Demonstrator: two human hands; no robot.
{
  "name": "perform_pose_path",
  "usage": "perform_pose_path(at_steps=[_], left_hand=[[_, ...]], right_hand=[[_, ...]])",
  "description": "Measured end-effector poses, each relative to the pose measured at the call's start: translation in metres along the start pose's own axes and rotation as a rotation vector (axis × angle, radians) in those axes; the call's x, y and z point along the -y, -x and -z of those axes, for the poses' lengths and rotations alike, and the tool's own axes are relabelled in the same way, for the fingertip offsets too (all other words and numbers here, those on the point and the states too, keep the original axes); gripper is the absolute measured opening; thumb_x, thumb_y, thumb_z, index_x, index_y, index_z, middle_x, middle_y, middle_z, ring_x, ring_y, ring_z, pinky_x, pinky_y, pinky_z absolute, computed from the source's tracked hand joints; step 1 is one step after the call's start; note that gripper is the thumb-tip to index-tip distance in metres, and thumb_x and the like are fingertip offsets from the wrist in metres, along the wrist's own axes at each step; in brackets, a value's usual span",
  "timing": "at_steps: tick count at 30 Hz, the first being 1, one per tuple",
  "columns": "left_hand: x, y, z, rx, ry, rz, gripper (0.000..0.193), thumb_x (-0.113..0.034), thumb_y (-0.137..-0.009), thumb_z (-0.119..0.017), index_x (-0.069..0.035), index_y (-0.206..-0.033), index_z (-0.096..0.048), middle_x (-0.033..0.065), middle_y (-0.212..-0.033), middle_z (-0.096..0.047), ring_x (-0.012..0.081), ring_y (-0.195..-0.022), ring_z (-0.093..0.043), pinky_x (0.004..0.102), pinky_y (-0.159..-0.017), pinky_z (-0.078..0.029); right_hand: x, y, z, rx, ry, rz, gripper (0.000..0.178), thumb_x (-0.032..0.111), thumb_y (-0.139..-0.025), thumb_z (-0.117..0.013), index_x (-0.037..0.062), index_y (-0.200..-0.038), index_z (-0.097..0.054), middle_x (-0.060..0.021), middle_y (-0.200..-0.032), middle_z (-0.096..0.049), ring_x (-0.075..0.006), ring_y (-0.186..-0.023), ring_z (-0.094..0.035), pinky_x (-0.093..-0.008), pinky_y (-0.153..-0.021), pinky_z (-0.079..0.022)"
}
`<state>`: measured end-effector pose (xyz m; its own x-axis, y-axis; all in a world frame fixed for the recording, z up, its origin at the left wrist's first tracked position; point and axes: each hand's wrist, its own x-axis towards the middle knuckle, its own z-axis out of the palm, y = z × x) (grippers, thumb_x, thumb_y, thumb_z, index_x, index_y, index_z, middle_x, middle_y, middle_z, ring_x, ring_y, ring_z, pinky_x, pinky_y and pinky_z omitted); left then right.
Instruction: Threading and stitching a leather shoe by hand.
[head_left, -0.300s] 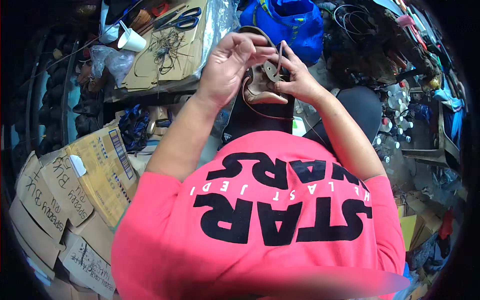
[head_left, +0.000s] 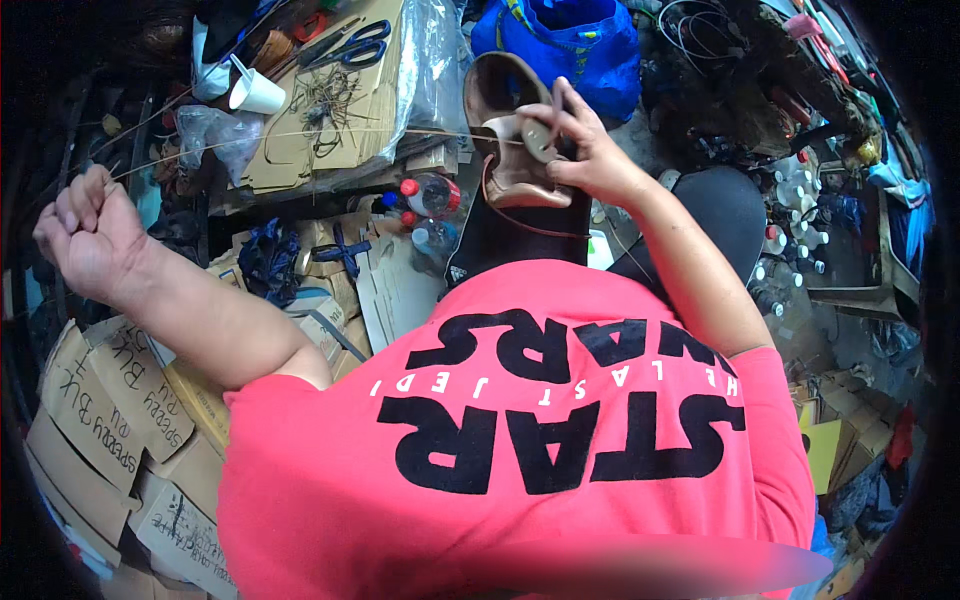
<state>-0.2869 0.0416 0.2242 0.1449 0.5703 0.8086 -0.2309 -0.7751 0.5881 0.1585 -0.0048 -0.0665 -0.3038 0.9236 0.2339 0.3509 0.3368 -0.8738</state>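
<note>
A brown leather shoe (head_left: 528,194) rests on my dark-clothed lap, its open heel end pointing away from me. My right hand (head_left: 605,160) grips the eyelet flap (head_left: 540,140) at its right side, thumb and fingers closed around the leather. A brown lace (head_left: 515,232) loops out along the near edge of the shoe. Far out to the left, my left hand (head_left: 95,235) is closed in a fist. From near that fist a thin cord (head_left: 300,134) stretches taut across to the flap. The cord's end inside the fist is hidden.
Scissors (head_left: 362,45) and a tangle of cut strands (head_left: 328,108) lie on stacked cardboard beside a white cup (head_left: 257,88). Behind the shoe stands a blue bag (head_left: 605,60). Bottles (head_left: 430,194) are left of my lap, several more (head_left: 790,230) on the right.
My left hand has swung from above the shoe far out to the left and closed, with the cord now stretched across. My right hand has stayed at the flap.
</note>
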Motion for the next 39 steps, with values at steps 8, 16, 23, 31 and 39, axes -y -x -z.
perform_pose_path(at_steps=[8,16,23,31,39], left_hand=[[0.126,0.128,-0.222,0.597,-0.903,0.482,0.033,-0.032,-0.081,-0.067,-0.01,-0.105,-0.064,0.0093,-0.103,-0.062,0.0254,-0.106,-0.055,0.0394,-0.092,-0.037],[0.179,0.153,-0.26,0.6,-0.87,0.673,0.04,-0.04,-0.074,-0.071,-0.004,-0.092,-0.066,0.0156,-0.08,-0.064,0.0296,-0.076,-0.064,0.0403,-0.076,-0.047],[0.196,0.156,-0.247,0.585,-0.643,0.742,0.034,-0.026,-0.083,-0.066,-0.003,-0.107,-0.062,0.0123,-0.093,-0.064,0.0172,-0.084,-0.063,0.0306,-0.075,-0.049],[0.204,0.15,-0.242,0.61,-0.308,1.01,0.018,-0.019,-0.085,-0.064,-0.004,-0.094,-0.06,-0.0001,-0.083,-0.061,0.0067,-0.079,-0.054,0.0242,-0.074,-0.045],[0.22,0.152,-0.233,0.592,-0.119,0.991,0.02,-0.019,-0.081,-0.068,-0.003,-0.079,-0.057,-0.0005,-0.07,-0.055,0.0069,-0.067,-0.049,0.0246,-0.061,-0.043]], right_hand=[[0.02,0.031,0.006,-0.118,0.06,-0.169,0.06,0.025,-0.068,-0.079,0.0209,-0.123,-0.056,-0.0191,-0.136,-0.041,-0.0309,-0.116,-0.05,-0.0404,-0.093,-0.042],[0.03,0.074,0.038,0.345,0.007,-0.468,0.018,0.021,-0.08,-0.07,0.0032,-0.083,-0.069,-0.006,-0.081,-0.062,-0.0152,-0.074,-0.057,-0.0291,-0.066,-0.045],[0.039,0.125,0.166,-0.314,0.196,-0.713,0.019,0.02,-0.084,-0.066,0.0004,-0.086,-0.067,-0.0037,-0.08,-0.062,-0.0099,-0.073,-0.054,-0.024,-0.068,-0.042],[-0.026,0.19,0.251,-1.074,-0.481,-0.53,0.03,0.014,-0.095,-0.05,0.0012,-0.121,-0.053,-0.0096,-0.109,-0.062,-0.016,-0.099,-0.059,-0.0264,-0.083,-0.046],[-0.069,0.274,0.373,-0.971,-1.113,0.045,0.025,0.007,-0.093,-0.044,-0.0079,-0.108,-0.057,-0.0178,-0.103,-0.06,-0.0245,-0.078,-0.054,-0.0362,-0.08,-0.044]])
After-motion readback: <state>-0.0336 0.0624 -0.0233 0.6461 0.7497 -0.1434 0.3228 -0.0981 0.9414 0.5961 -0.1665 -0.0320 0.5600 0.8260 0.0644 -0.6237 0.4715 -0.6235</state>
